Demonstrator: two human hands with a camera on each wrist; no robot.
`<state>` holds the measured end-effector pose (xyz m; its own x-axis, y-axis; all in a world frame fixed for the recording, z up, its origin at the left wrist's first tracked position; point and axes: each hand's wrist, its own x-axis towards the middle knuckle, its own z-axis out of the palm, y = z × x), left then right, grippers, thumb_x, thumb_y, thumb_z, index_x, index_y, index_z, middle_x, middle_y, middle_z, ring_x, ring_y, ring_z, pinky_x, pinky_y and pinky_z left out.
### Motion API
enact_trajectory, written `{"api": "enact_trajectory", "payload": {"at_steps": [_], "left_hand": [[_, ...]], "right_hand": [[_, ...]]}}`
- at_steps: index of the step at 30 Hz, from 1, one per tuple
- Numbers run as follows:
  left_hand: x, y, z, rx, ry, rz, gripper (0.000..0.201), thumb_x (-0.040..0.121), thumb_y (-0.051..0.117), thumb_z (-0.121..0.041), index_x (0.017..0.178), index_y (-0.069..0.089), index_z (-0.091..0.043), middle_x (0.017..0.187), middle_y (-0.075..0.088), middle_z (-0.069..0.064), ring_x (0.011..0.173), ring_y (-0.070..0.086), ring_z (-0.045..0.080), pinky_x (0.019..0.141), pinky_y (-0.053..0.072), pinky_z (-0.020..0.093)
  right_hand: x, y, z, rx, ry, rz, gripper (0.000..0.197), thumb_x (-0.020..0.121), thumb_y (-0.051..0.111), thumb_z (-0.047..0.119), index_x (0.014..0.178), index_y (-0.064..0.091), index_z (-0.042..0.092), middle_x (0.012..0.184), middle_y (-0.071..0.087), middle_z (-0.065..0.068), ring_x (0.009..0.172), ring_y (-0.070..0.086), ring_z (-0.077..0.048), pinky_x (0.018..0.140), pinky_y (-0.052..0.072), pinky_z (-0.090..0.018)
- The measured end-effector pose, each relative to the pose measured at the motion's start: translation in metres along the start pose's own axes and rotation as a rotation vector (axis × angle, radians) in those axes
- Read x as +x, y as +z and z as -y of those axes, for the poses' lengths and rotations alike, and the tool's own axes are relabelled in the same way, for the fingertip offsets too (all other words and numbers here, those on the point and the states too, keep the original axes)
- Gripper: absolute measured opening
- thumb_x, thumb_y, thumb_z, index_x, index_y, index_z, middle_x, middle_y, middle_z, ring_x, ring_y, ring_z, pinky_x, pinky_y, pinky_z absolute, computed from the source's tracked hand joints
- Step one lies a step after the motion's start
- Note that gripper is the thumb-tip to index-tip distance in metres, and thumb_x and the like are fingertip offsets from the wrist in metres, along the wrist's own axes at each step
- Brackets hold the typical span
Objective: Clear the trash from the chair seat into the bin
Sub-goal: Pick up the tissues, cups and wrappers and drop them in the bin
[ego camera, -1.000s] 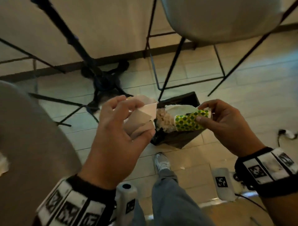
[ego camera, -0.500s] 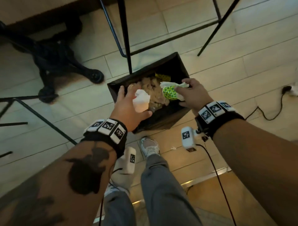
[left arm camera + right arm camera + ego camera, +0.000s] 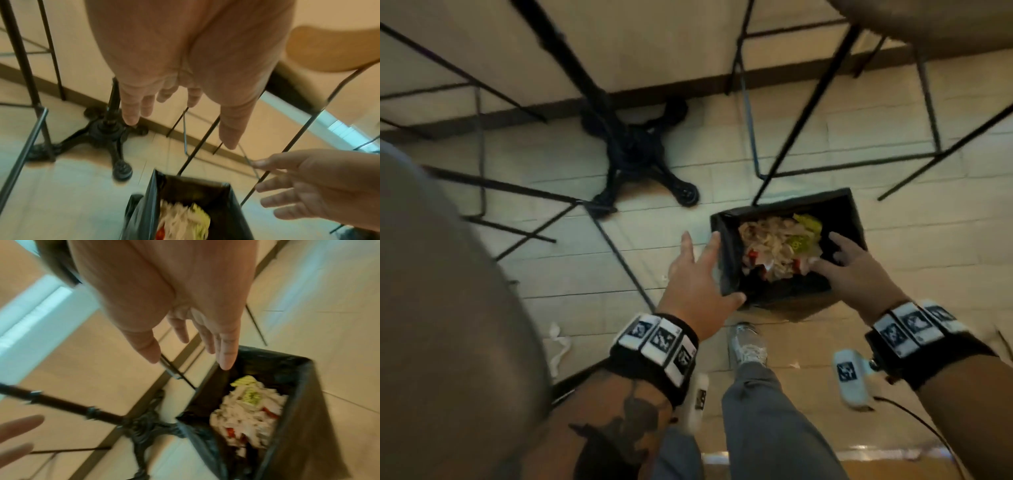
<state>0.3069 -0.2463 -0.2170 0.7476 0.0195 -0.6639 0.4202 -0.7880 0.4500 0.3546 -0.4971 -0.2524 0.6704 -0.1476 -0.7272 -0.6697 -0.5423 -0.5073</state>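
A black bin (image 3: 854,222) lined with a dark bag stands on the tiled floor. Inside lies a heap of crumpled white paper (image 3: 774,246) with a green dotted wrapper (image 3: 798,241) and red bits. My left hand (image 3: 697,274) hovers over the bin's left rim, fingers spread and straight, holding nothing. My right hand (image 3: 849,270) hangs over the right side, fingers also spread and empty. The left wrist view shows the left hand (image 3: 185,104) above the bin (image 3: 234,211). In the right wrist view the right hand (image 3: 197,344) is above the bin (image 3: 304,418) and its paper (image 3: 248,410).
A grey chair seat (image 3: 441,308) fills the lower left. A black table pedestal (image 3: 633,150) stands left of the bin, with thin black chair legs (image 3: 801,113) behind it. A white scrap (image 3: 558,342) lies on the floor. My shoe (image 3: 748,342) is just before the bin.
Both hands have let go: the white paper and the green dotted wrapper dropped into the bin. Fingers went from pinching to spread, and the view has tilted up.
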Motion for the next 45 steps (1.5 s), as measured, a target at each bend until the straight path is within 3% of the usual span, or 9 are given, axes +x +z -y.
{"api": "enact_trajectory", "payload": {"at_steps": [3,8,16,24,28,33,38,42,45], "left_hand": [[-0.070,-0.053,0.010,-0.046,0.080,-0.115,0.100,0.086,0.072,-0.050,0.159,0.003,-0.044,0.167,-0.022,-0.007,0.156,-0.001,0.024,0.122,0.015,0.037],[-0.184,-0.136,0.058,-0.100,0.073,-0.322,0.097,0.087,0.070,-0.053,0.158,0.003,-0.049,0.166,-0.020,-0.015,0.155,-0.007,0.017,0.120,0.011,0.034],[-0.280,-0.207,0.199,-0.120,-0.311,-0.643,0.104,0.075,0.081,-0.053,0.156,0.016,-0.047,0.169,0.001,-0.005,0.153,0.013,0.031,0.118,0.028,0.053],[-0.282,-0.219,0.261,-0.257,-0.498,-0.571,0.122,0.067,0.091,-0.042,0.155,0.007,-0.053,0.167,-0.022,-0.002,0.155,0.007,0.036,0.121,0.026,0.054],[-0.269,-0.231,0.258,-0.287,-0.512,-0.542,0.130,0.065,0.094,-0.032,0.153,0.002,-0.059,0.166,-0.026,-0.002,0.153,0.011,0.038,0.118,0.031,0.053],[-0.255,-0.246,0.258,-0.317,-0.514,-0.526,0.118,0.072,0.090,-0.021,0.152,0.012,-0.060,0.169,-0.010,0.000,0.151,0.021,0.039,0.114,0.037,0.053],[-0.245,-0.248,0.261,-0.286,-0.516,-0.541,0.066,0.078,0.085,-0.015,0.134,0.057,-0.037,0.145,0.037,0.003,0.119,0.055,0.026,0.096,0.052,0.037],[-0.244,-0.255,0.257,-0.261,-0.541,-0.473,0.033,0.090,0.074,-0.011,0.120,0.068,-0.022,0.139,0.057,0.005,0.124,0.057,0.026,0.101,0.047,0.033],[-0.250,-0.251,0.251,-0.271,-0.502,-0.616,0.014,0.089,0.074,-0.012,0.092,0.070,-0.025,0.120,0.070,0.000,0.111,0.063,0.019,0.085,0.047,0.027]], "right_hand": [[-0.056,0.018,0.071,-0.158,-0.168,0.017,0.065,0.096,0.067,0.028,0.154,0.038,0.030,0.150,0.050,-0.012,0.110,0.055,-0.024,0.089,0.046,-0.039],[-0.165,0.074,0.184,-0.266,-0.505,0.132,0.068,0.094,0.068,0.036,0.153,0.036,0.038,0.153,0.048,-0.007,0.127,0.055,-0.023,0.098,0.049,-0.040],[-0.274,0.205,0.296,-0.502,-0.868,0.293,0.080,0.088,0.069,0.050,0.155,0.025,0.043,0.158,0.038,0.002,0.140,0.044,-0.022,0.106,0.041,-0.039],[-0.285,0.301,0.326,-1.154,-1.042,0.401,0.120,0.066,0.080,0.068,0.152,-0.004,0.060,0.167,-0.027,0.002,0.155,-0.012,-0.038,0.121,0.015,-0.063],[-0.279,0.311,0.325,-1.332,-1.133,0.295,0.084,0.084,0.062,0.064,0.151,0.013,0.058,0.168,0.002,-0.003,0.152,0.010,-0.041,0.117,0.024,-0.063],[-0.277,0.310,0.319,-1.237,-1.207,0.309,0.039,0.102,0.047,0.034,0.141,0.044,0.032,0.139,0.039,-0.009,0.121,0.047,-0.031,0.101,0.044,-0.041],[-0.272,0.305,0.315,-1.123,-1.194,0.352,0.022,0.102,0.048,0.024,0.120,0.059,0.022,0.115,0.046,-0.004,0.093,0.056,-0.021,0.086,0.051,-0.035],[-0.267,0.298,0.312,-1.057,-1.186,0.399,0.015,0.098,0.052,0.018,0.105,0.064,0.022,0.105,0.046,0.001,0.090,0.056,-0.020,0.078,0.047,-0.027],[-0.267,0.288,0.309,-0.952,-1.224,0.400,0.014,0.098,0.054,0.018,0.101,0.067,0.021,0.103,0.047,0.004,0.086,0.052,-0.011,0.069,0.036,-0.017]]}}
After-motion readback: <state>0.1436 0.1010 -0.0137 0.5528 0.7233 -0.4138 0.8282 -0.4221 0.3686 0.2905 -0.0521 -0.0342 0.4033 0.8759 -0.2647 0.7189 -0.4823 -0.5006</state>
